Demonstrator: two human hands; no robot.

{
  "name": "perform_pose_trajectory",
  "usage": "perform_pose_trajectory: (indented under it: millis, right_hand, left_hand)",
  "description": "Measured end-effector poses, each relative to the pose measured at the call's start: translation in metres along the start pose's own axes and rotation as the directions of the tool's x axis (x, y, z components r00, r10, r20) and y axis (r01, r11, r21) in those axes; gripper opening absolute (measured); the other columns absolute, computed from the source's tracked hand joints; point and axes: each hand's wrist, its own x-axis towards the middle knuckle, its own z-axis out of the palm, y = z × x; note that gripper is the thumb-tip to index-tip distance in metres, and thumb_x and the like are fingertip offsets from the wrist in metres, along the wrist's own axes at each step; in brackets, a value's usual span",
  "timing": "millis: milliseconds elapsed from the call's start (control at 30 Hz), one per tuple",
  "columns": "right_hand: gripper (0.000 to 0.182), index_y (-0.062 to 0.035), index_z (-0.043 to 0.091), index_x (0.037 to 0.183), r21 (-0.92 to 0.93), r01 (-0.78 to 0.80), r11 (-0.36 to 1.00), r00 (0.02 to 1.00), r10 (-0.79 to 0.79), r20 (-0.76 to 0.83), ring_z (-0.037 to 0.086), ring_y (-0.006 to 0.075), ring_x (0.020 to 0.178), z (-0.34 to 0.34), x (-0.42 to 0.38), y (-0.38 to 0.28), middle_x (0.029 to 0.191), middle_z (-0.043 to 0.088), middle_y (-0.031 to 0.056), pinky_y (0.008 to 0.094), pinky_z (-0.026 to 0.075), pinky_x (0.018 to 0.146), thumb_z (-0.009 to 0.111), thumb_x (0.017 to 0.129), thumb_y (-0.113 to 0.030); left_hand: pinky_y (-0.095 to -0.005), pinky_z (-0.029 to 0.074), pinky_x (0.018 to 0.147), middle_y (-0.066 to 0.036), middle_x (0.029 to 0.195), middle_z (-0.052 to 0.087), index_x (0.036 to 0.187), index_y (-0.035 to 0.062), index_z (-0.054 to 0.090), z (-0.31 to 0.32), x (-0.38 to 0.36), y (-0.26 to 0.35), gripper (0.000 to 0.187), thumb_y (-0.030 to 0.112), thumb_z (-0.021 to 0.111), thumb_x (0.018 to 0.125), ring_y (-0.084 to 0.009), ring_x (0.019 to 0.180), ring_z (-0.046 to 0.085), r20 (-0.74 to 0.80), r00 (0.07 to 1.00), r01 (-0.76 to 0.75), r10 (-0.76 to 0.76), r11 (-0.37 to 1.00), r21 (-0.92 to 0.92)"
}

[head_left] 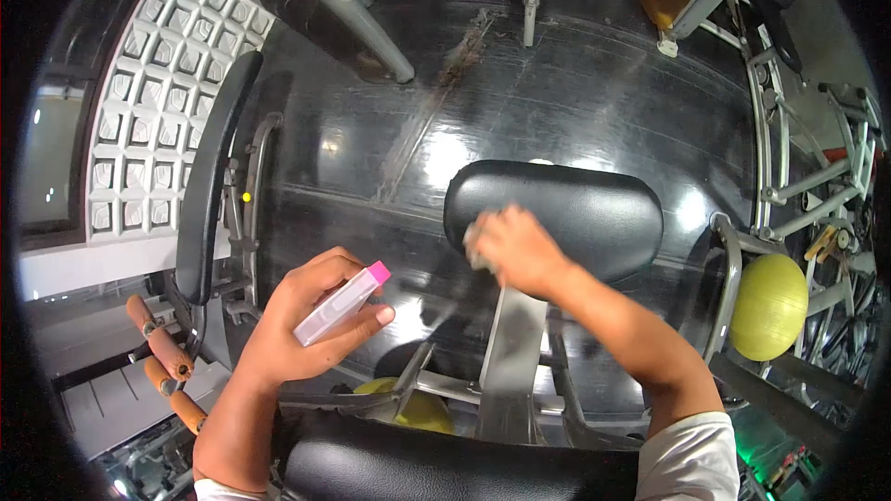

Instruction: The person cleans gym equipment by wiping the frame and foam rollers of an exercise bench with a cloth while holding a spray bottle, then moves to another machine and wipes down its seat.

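Observation:
A clear bottle with a pink cap [342,304] is in my left hand [320,315], its fingers and thumb around it, left of the machine's grey post. My right hand [522,250] presses a crumpled greyish cloth [481,241] at the left edge of the black padded seat [594,218]. The fingers of that hand are bent over the cloth and slightly blurred. Under the seat, a grey metal beam [512,343] runs down toward a second black pad [445,468] in front of my body.
A tall black backrest [218,176] stands at the left, with brown roller handles [162,353] below it. Yellow-green balls lie at the right [770,306] and under the frame [408,405]. Metal gym frames [756,130] line the right side. A grey post [348,14] slants at the top.

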Motion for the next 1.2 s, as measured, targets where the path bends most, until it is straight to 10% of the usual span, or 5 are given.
perform_pose_trajectory:
  millis: [200, 567, 767, 1033, 1200]
  right_hand:
    - [0.041, -0.0113, 0.066, 0.114, -0.204, -0.415, 0.887, 0.887, 0.344, -0.309, 0.052, 0.0367, 0.111, -0.019, -0.005, 0.053, 0.126, 0.058, 0.0117, 0.0504, 0.046, 0.095, 0.07, 0.074, -0.006]
    - [0.04, -0.0135, 0.067, 0.109, -0.027, 0.174, 0.984, 0.979, -0.17, 0.11, 0.055, 0.031, 0.107, 0.014, -0.009, -0.008, 0.125, 0.058, 0.0113, 0.0437, 0.048, 0.091, 0.077, 0.071, -0.018]
    - [0.047, -0.0128, 0.067, 0.116, -0.207, -0.37, 0.906, 0.883, 0.274, -0.381, 0.053, 0.0355, 0.111, -0.03, -0.004, 0.069, 0.129, 0.057, 0.0113, 0.0502, 0.046, 0.094, 0.074, 0.07, -0.009]
    - [0.041, -0.0166, 0.067, 0.11, -0.121, 0.118, 0.986, 0.985, -0.1, 0.14, 0.054, 0.029, 0.112, 0.025, -0.035, -0.004, 0.124, 0.058, 0.0054, 0.0446, 0.046, 0.091, 0.078, 0.072, -0.025]
    - [0.045, -0.0167, 0.066, 0.113, -0.084, 0.145, 0.986, 0.989, -0.143, 0.03, 0.055, 0.0308, 0.108, -0.003, -0.012, 0.007, 0.123, 0.058, 0.0089, 0.044, 0.047, 0.086, 0.077, 0.07, -0.023]
  left_hand:
    - [-0.0312, 0.046, 0.071, -0.008, 0.084, 0.061, 0.091, -0.0002, 0.066, 0.001, 0.0, -0.002, 0.018, 0.003, 0.081, 0.081, -0.0189, 0.078, 0.059, -0.005, 1.0, -0.017, 0.017, 1.0, -0.015]
    - [-0.0306, 0.046, 0.07, -0.008, 0.087, 0.062, 0.092, -0.0008, 0.067, 0.0, -0.002, 0.002, 0.018, 0.005, 0.081, 0.082, -0.0176, 0.079, 0.06, 0.036, 0.999, -0.002, 0.003, 1.0, -0.019]
    - [-0.0299, 0.045, 0.07, -0.008, 0.087, 0.062, 0.091, -0.0005, 0.067, 0.0, -0.002, 0.0, 0.018, 0.006, 0.081, 0.082, -0.0171, 0.079, 0.059, 0.005, 0.999, -0.043, 0.043, 0.999, -0.004]
    - [-0.0298, 0.045, 0.07, -0.008, 0.087, 0.062, 0.092, -0.0003, 0.067, 0.003, -0.003, 0.0, 0.019, 0.006, 0.082, 0.083, -0.0163, 0.08, 0.06, 0.03, 0.999, -0.031, 0.031, 1.0, -0.005]
    - [-0.0298, 0.047, 0.071, -0.008, 0.088, 0.062, 0.093, 0.0, 0.067, -0.001, -0.005, -0.001, 0.019, 0.005, 0.082, 0.082, -0.0157, 0.081, 0.06, -0.005, 1.0, 0.003, -0.003, 0.999, -0.05]
